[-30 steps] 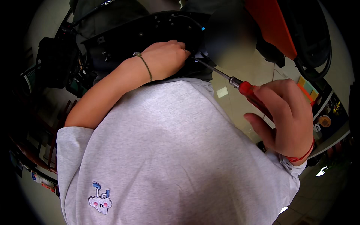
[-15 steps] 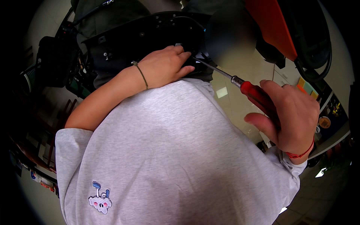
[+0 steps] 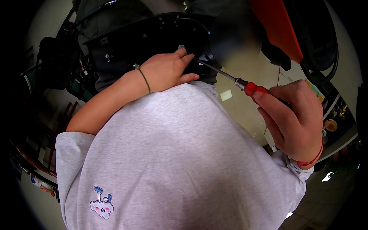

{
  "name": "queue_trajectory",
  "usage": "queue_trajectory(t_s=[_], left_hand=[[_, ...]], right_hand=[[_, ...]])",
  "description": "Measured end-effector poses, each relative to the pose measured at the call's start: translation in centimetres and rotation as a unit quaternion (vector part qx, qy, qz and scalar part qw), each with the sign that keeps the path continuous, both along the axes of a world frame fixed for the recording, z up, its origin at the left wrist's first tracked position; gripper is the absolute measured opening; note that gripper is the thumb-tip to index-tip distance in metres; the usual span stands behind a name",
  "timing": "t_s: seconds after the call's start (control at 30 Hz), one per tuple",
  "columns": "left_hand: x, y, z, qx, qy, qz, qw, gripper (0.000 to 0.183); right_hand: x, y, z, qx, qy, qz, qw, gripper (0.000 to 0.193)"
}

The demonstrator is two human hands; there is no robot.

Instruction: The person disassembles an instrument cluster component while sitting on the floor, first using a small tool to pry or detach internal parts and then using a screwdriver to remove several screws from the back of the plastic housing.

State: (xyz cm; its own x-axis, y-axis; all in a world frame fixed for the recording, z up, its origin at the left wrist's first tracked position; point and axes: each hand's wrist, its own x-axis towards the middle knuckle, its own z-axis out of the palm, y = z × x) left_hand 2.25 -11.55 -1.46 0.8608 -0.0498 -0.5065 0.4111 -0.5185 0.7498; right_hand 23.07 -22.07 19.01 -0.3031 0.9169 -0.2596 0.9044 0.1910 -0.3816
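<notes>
A screwdriver [image 3: 249, 88] with a red and dark handle is in my right hand [image 3: 303, 119], thumb and fingers closed round the handle. Its metal shaft slants up and left to the right end of a long black panel [image 3: 126, 46] lying across my lap. Where the tip meets the panel is too dark to make out. My left hand [image 3: 168, 71] rests on the panel's near side just left of the tip, thumb stretched apart from the fingers. A small light piece [image 3: 181, 46] shows by its fingertips, which are partly hidden.
An orange and black part [image 3: 278, 28] rises at the upper right, with a black cable loop [image 3: 324, 76] below it. A dark boxy assembly [image 3: 55, 63] with wires stands at the left. A shelf with small items [image 3: 339, 115] is at the right.
My right hand has shifted its grip on the screwdriver: the thumb, earlier off the handle, now presses against it, and the hand has turned. The left hand stays almost in place.
</notes>
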Motion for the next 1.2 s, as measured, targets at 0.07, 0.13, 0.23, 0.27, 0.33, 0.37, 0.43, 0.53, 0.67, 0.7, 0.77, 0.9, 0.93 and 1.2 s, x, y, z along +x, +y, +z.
queue_trajectory(t_s=[0.07,0.13,0.23,0.27,0.33,0.37,0.43,0.53,0.67,0.7,0.77,0.9,0.93,1.2], left_hand=[[-0.6,-0.3,-0.3,0.006,-0.009,0.017,1.0,0.071],[-1.1,-0.6,-0.5,0.009,-0.025,0.032,0.999,0.071],[-0.3,-0.6,-0.4,0.009,-0.055,0.009,0.998,0.071],[-0.6,-0.7,-0.5,0.018,-0.053,0.014,0.998,0.071],[-1.0,-1.0,-0.8,0.035,-0.051,0.022,0.998,0.071],[-1.0,-0.9,-0.8,0.032,-0.053,0.021,0.998,0.071],[-0.9,-0.7,-0.7,0.026,-0.057,0.02,0.998,0.071],[-1.2,-0.3,-0.4,0.011,-0.022,0.024,0.999,0.07],[-0.4,-0.4,-0.5,0.02,-0.046,0.004,0.999,0.07],[-0.6,-0.4,-0.6,0.021,-0.038,0.008,0.999,0.07],[-0.7,-0.4,-0.6,0.021,-0.028,0.011,0.999,0.07],[-0.6,-0.1,-0.1,0.014,-0.011,0.013,1.0,0.07],[-0.6,-0.1,0.0,0.012,-0.006,0.014,1.0,0.07],[-0.5,-0.2,-0.1,0.008,-0.002,0.035,0.999,0.063]], right_hand=[[-0.2,0.8,-0.5,-0.006,0.044,-0.012,0.999,0.043],[-0.1,1.3,0.2,-0.053,0.027,-0.019,0.998,0.04],[-0.4,0.1,1.8,-0.076,-0.048,-0.036,0.995,0.04],[-0.4,-0.4,0.6,-0.035,-0.036,-0.026,0.998,0.041],[-0.2,-0.4,-0.9,0.012,0.012,0.002,1.0,0.043],[-0.1,-0.1,-0.8,0.013,0.041,0.015,0.999,0.045],[-0.4,0.1,-0.9,0.022,0.079,-0.002,0.997,0.044],[-0.6,0.9,-0.4,-0.026,0.07,-0.039,0.996,0.039],[-0.4,0.0,1.3,-0.043,-0.046,-0.033,0.997,0.044],[-0.2,-0.1,0.7,-0.018,-0.058,-0.018,0.998,0.046],[0.4,0.1,-0.9,0.051,-0.007,0.01,0.999,0.047],[0.3,0.7,-1.7,0.046,0.044,-0.025,0.998,0.042],[0.2,1.0,-0.2,-0.015,0.019,-0.048,0.999,0.04],[0.1,0.8,-0.8,-0.008,0.107,-0.061,0.992,0.039]])
